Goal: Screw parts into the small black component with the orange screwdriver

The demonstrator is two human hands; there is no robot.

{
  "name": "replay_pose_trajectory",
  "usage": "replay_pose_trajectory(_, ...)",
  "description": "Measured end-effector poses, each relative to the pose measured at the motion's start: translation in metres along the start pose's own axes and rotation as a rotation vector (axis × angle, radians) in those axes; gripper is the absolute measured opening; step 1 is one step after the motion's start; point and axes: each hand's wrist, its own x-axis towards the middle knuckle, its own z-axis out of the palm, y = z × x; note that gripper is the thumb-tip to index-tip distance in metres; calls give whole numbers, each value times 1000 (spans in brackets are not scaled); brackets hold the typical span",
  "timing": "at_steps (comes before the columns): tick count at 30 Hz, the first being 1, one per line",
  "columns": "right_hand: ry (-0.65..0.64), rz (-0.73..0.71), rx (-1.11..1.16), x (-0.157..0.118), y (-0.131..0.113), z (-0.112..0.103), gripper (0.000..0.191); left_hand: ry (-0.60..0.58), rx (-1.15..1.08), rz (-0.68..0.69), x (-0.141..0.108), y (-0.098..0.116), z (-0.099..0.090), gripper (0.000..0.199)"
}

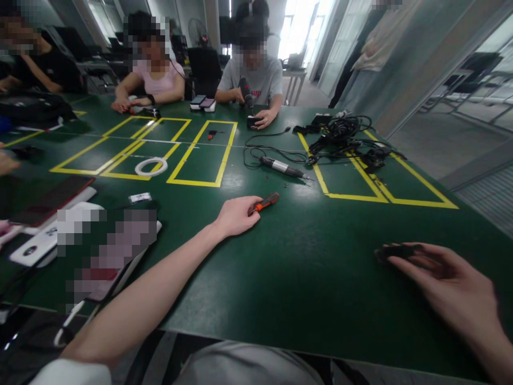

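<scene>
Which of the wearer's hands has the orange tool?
The left hand, its fingers around an orange-and-dark tool. The right hand differs: it holds a blurred black object between thumb and fingers.

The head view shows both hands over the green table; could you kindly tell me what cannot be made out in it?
All in the head view:
- Dark object in the right hand: blurred and partly behind fingers; its identity is unclear.
- Orange-and-black tool: one end is hidden by the left hand.
- Cable heap: overlapping loops hide individual runs.
- Specks: too small to identify.
</scene>
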Motion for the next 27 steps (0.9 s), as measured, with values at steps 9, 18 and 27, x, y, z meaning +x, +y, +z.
replay_pose_trajectory(9, -674, -108, 428, -15, -73, 113, 41, 38, -164, -46, 2, -5, -1, 48)
replay_pose_trajectory(18, -753, -186, 478, -7, -82, 133, 84, 67, -760, -57, 6, -4, 1, 40)
replay_pose_trajectory(27, -499, -384, 549, 30, -137, 124, 45, 175, -837, 159, -12, 46, -29, 22)
